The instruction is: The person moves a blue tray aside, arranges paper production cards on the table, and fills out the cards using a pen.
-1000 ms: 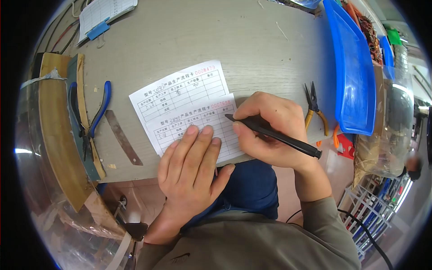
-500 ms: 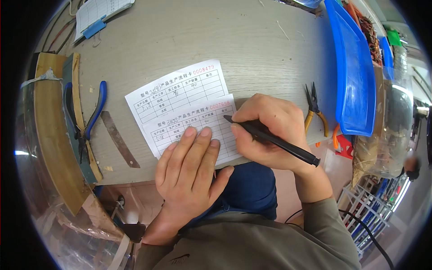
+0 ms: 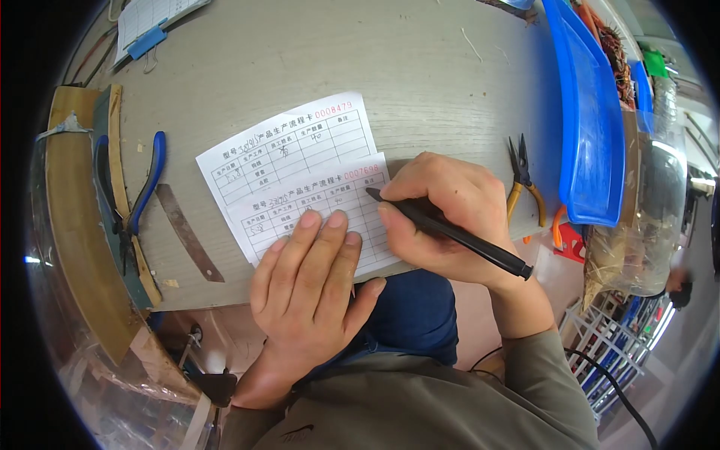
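In the head view, the left hand (image 3: 307, 289) is lying palm down on the printed process card numbered 0007698 (image 3: 319, 196), its fingers pressing near the middle of the sheet rather than gripping it; the thumb is standing apart from the fingers, just past the card's near edge. The right hand (image 3: 454, 214) is clamping a black pen (image 3: 476, 244) between thumb and fingers. The pen's tip is pointing at the rightmost column of that same card, just below the heading; whether it is touching the paper, I cannot tell. This card is lying on the tabletop (image 3: 420, 75), overlapping the near part of a second process card numbered 0008479 (image 3: 281, 142).

To the left, a metal strip (image 3: 189, 236) is resting near the cards, and beyond it blue-handled pliers (image 3: 156, 176) are lying with their handles on either side of a wooden strip (image 3: 115, 150). To the right, yellow-handled needle-nose pliers (image 3: 522, 176) are lying beside a blue plastic tray (image 3: 589, 120). A blue binder clip (image 3: 147, 43) is holding printed sheets (image 3: 159, 16) at the far left.
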Tool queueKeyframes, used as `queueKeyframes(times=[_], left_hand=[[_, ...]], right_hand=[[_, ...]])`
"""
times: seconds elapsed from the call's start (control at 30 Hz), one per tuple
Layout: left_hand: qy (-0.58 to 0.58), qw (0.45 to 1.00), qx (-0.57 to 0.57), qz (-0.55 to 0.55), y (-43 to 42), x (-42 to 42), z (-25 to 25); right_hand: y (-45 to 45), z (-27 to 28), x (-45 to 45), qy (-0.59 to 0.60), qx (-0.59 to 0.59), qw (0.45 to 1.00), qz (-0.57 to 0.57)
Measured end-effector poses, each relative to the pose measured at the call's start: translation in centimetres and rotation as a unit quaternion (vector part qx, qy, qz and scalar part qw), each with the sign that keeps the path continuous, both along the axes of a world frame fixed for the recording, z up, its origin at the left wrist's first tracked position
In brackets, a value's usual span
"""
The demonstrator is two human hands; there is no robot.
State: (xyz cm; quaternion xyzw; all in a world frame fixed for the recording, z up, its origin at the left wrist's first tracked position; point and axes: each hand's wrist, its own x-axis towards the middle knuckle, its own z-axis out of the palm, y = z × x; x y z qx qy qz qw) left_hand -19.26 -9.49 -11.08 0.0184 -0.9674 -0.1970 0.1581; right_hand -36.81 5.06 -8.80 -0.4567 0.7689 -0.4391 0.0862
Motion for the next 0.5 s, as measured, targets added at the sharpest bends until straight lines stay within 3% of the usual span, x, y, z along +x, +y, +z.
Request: queueKeyframes(times=[0.5], left_hand=[[0.0, 1.0, -0.021, 0.023, 0.27, -0.21, 0.1]], right_hand=[[-0.01, -0.07, -0.02, 0.0, -0.005, 1.0, 0.001]])
